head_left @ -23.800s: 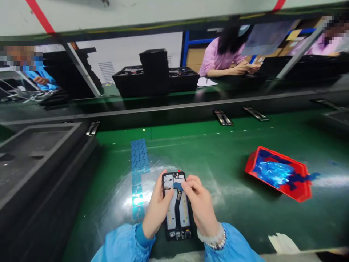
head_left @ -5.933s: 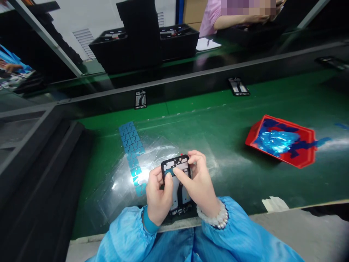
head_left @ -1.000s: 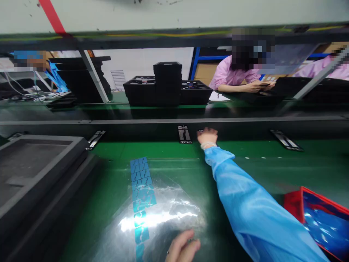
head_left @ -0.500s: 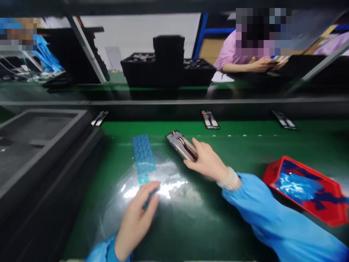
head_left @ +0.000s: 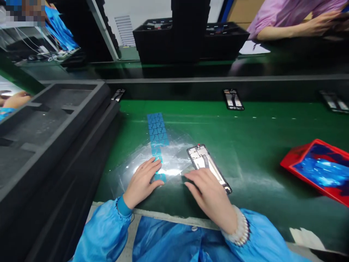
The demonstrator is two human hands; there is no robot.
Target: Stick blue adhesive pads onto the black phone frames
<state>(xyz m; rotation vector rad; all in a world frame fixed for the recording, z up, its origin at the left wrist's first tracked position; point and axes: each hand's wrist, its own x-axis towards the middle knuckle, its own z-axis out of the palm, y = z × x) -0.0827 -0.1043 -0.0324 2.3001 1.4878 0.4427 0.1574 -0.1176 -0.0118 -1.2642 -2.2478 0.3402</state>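
My left hand (head_left: 143, 180) lies with its fingers stretched out over the lower end of a clear plastic sheet (head_left: 177, 160). A strip of blue die-cut stickers (head_left: 157, 127) runs down this sheet, and my left fingertips touch its lower part. Beside the sheet, on the green bench, lies an open-backed phone (head_left: 200, 154), tilted, with its grey inner side up. My right hand (head_left: 208, 194) hovers over the lower left part of the phone, thumb and fingers slightly apart by the sheet's right edge. Nothing shows between them. The hand covers part of the phone.
Along the back ledge lie more open-backed phones, one at the left (head_left: 118, 95), one near the middle (head_left: 233, 99) and one at the right (head_left: 335, 102). A red bin (head_left: 297, 154) with blue film pieces stands right. Black foam trays (head_left: 89, 120) are stacked left. Co-workers sit beyond.
My right hand has let go of the phone, which now lies nearer to me on the bench. My left hand has flattened out on the sheet. The view has tipped downward.
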